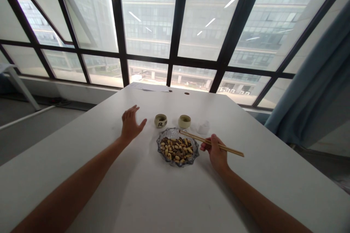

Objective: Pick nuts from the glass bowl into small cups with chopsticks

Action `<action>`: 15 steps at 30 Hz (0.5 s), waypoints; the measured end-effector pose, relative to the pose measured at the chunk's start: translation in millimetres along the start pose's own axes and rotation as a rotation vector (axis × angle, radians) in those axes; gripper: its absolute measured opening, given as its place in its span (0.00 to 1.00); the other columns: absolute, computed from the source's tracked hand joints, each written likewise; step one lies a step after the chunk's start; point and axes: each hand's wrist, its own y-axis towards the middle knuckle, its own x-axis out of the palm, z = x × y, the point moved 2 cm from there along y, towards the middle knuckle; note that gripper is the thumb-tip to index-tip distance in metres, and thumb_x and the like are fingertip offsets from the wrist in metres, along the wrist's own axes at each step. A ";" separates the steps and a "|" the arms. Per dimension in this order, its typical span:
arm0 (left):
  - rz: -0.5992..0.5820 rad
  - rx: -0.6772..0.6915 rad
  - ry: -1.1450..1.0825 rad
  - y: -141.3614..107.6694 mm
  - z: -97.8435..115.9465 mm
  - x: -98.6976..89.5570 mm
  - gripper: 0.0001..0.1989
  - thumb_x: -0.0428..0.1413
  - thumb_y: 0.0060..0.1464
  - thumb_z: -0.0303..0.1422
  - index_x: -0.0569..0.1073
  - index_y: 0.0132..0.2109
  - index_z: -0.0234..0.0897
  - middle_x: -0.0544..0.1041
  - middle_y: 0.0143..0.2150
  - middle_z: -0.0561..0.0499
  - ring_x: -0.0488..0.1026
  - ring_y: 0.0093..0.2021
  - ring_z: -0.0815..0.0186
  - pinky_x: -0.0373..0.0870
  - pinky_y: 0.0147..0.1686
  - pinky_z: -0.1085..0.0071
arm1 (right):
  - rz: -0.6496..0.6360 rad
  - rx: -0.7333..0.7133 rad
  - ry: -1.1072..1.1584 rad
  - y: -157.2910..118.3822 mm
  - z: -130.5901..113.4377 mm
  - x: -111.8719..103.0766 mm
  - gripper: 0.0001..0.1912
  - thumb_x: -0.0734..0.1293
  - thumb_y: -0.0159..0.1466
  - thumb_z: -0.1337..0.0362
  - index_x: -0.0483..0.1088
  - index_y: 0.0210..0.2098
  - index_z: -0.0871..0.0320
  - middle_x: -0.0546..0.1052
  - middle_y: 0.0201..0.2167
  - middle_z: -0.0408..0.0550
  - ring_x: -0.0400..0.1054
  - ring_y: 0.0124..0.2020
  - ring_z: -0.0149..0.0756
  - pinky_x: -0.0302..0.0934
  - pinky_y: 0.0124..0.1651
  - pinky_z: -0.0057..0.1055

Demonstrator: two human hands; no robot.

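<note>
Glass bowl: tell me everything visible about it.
The glass bowl looks clear with a grey tint, its rim jagged and scalloped. It sits upright on the white table between the left hand and right hand, partly filled with what look like nuts and seeds. The chopsticks reach over its far side; whether they touch it is unclear.

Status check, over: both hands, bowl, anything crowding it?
Left hand open, nothing seen in it. Right hand gripping chopsticks, tips toward glass bowl's far side. Bowl holds nuts and seeds. Two cups close beyond it.
</note>
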 end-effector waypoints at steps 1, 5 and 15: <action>-0.040 0.038 -0.019 -0.5 9.6 5.5 0.29 0.56 0.54 0.42 0.62 0.60 0.37 0.67 0.64 0.38 0.62 0.65 0.50 0.53 0.65 0.51 | -0.002 -0.019 -0.030 -1.2 -1.8 0.3 0.27 0.70 0.55 0.38 0.69 0.26 0.57 0.75 0.16 0.44 0.69 0.16 0.34 0.66 0.21 0.31; -0.173 0.003 -0.128 -1.5 29.7 44.9 0.33 0.59 0.52 0.42 0.62 0.62 0.35 0.68 0.62 0.36 0.63 0.64 0.48 0.57 0.64 0.50 | -0.067 -0.168 -0.207 -9.7 -12.8 0.4 0.26 0.67 0.59 0.37 0.70 0.25 0.55 0.75 0.16 0.45 0.70 0.18 0.36 0.66 0.23 0.32; -0.325 -0.241 -0.423 -2.6 21.6 98.8 0.43 0.65 0.45 0.47 0.61 0.63 0.32 0.73 0.57 0.34 0.72 0.57 0.51 0.68 0.56 0.53 | -0.340 -0.461 -0.506 -17.3 -20.0 -6.3 0.16 0.68 0.62 0.48 0.76 0.25 0.50 0.79 0.21 0.46 0.73 0.23 0.39 0.67 0.29 0.33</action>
